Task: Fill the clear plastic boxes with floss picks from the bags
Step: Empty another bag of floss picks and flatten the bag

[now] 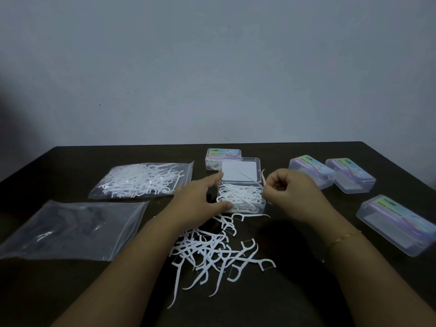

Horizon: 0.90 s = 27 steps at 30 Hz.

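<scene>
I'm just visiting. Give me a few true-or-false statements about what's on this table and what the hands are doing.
1. The open box holds floss picks. True.
2. Both bags are full. False: the far bag is full, the near bag is almost empty.
3. Loose picks lie on the table. True.
4. The left hand is inside a bag. False: it steadies the open box.
5. The right hand pinches a pick. True.
</scene>
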Tool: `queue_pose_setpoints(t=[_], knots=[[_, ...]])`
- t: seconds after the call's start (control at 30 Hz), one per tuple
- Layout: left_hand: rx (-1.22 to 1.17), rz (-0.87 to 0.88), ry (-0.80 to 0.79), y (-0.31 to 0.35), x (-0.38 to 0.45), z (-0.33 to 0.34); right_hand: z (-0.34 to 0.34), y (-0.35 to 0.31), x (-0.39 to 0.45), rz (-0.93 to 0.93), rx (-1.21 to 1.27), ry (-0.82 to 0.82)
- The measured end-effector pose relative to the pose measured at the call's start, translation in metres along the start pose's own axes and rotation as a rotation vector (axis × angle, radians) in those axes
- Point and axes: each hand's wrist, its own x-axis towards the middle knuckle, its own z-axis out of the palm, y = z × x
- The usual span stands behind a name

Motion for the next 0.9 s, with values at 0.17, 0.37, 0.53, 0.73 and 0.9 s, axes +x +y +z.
queue_pose_setpoints(t=[0.17, 0.37, 0.53, 0.73, 0.9], knots=[[0.116, 0.049, -0.028, 0.003, 0.0, 0.003, 0.015, 0.001, 0.003, -0.061, -0.081, 0.025], [0.255, 0.003, -0.007, 0.008, -0.002, 0.002, 0.017, -0.001, 0.004, -0.063, -0.196, 0.006], [0.413, -0.005, -0.047, 0.013, -0.009, -0.005, 0.009, 0.005, 0.007, 0.024, -0.194, -0.008], [0.452, 0.031, 0.08, 0.013, -0.012, -0.011, 0.003, 0.013, 0.008, 0.17, -0.144, -0.079], [0.404, 0.054, 0.135, 0.016, -0.012, -0.015, 0.002, 0.012, 0.009, 0.19, -0.106, -0.108]])
